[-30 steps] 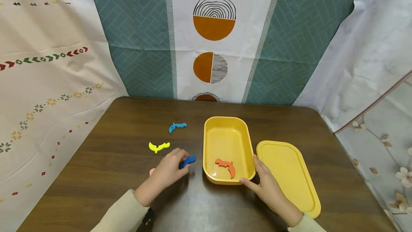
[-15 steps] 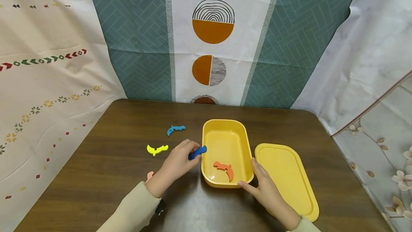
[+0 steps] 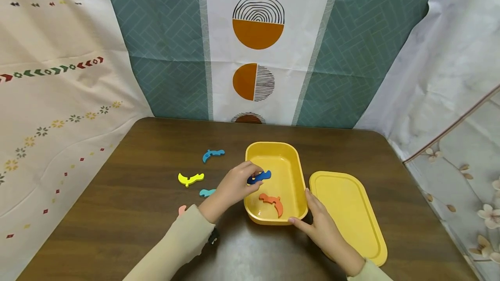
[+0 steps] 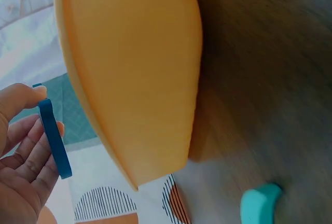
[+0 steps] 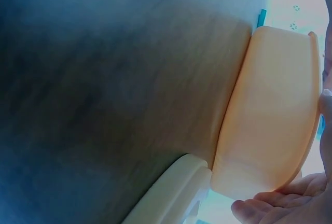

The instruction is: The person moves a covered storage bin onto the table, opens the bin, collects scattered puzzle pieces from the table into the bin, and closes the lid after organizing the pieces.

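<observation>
My left hand (image 3: 237,184) pinches a dark blue knife-shaped flat piece (image 3: 262,177) between thumb and fingers. In the head view it overlaps the left side of the yellow box (image 3: 269,221). The left wrist view shows the blue piece (image 4: 54,138) on edge, past the box's rim. Inside the box lies an orange curved piece (image 3: 273,202), near the front end. My right hand (image 3: 322,224) holds the box's front right corner, thumb at the front rim and fingers along the right side. Part of the blue piece is hidden by my left fingers.
A yellow lid (image 3: 347,211) lies flat right of the box, partly under my right hand. Left of the box lie similar pieces: light blue (image 3: 213,155), bright yellow (image 3: 191,180), teal (image 3: 207,192) and pink (image 3: 182,209). The left arm partly covers the teal and pink ones.
My left hand has lifted the dark blue piece and carried it rightward over the box's left rim. The teal piece has come into view. My right hand keeps its place on the box.
</observation>
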The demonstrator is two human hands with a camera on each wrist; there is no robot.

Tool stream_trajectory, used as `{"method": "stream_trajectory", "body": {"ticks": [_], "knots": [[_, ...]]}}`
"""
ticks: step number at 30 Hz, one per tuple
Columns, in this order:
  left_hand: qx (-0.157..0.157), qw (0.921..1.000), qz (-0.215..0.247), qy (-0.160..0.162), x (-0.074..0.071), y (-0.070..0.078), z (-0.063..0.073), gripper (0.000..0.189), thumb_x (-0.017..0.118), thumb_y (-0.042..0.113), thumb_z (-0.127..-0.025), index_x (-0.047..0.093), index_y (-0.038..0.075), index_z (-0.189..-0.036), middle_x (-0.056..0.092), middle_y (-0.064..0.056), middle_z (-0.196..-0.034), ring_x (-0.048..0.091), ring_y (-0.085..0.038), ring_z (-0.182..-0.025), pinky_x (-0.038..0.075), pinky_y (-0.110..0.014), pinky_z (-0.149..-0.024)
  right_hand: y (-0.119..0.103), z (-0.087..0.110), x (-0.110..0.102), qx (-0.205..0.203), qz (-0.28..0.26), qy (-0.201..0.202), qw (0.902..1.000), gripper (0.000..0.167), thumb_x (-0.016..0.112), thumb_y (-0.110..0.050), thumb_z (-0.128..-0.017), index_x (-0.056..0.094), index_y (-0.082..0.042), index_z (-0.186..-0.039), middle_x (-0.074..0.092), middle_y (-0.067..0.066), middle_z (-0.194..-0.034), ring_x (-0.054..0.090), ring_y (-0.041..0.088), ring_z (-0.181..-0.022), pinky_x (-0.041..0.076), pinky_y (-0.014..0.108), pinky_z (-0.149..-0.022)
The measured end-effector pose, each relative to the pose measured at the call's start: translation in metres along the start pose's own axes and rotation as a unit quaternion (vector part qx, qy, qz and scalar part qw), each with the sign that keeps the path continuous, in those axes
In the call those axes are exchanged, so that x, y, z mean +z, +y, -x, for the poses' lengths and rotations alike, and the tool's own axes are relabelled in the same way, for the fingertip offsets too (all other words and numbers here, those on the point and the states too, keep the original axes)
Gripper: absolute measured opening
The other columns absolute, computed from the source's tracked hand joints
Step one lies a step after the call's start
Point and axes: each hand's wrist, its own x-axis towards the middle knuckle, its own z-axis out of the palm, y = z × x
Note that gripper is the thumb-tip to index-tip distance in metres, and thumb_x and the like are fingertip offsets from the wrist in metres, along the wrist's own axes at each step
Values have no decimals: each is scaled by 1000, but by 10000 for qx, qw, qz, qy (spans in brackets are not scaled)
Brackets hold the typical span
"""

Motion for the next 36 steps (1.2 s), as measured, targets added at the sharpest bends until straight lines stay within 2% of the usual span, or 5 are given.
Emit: {"method": "stream_trajectory", "body": {"ticks": [7, 18, 30, 36], "knots": [[133, 9993, -62, -331, 12, 2, -14, 23, 74, 13, -82, 67, 5, -102, 58, -3, -87, 53, -12, -74, 51, -24, -71, 0, -1, 1, 63, -32, -52, 10000, 92, 76, -37, -79, 28, 2, -147, 33, 23, -149, 35, 43, -135, 34, 57, -104], [-32, 9950, -236, -974, 24, 5, -32, 26, 72, 18, -85, 66, 6, -107, 60, -4, -92, 53, -13, -80, 51, -23, -76, -1, -2, 0, -37, -24, -12, 10000, 93, 75, -39, -78, 28, 2, -147, 35, 24, -148, 36, 43, -134, 35, 57, -103], [-158, 9884, -274, -1486, 45, 3, -38, 23, 71, 17, -86, 66, 7, -105, 57, -3, -88, 49, -12, -76, 46, -21, -73, 1, -1, 0, -56, -16, 23, 10000, 93, 76, -38, -78, 28, 2, -147, 35, 24, -148, 36, 43, -133, 35, 57, -103], [-75, 9853, -414, -1657, 53, -1, -43, 20, 72, 16, -85, 66, 6, -101, 56, -2, -85, 48, -10, -72, 45, -19, -70, 1, -1, -1, -13, -22, -5, 10000, 93, 76, -38, -78, 28, 2, -147, 34, 24, -149, 36, 43, -134, 35, 57, -103]]}}
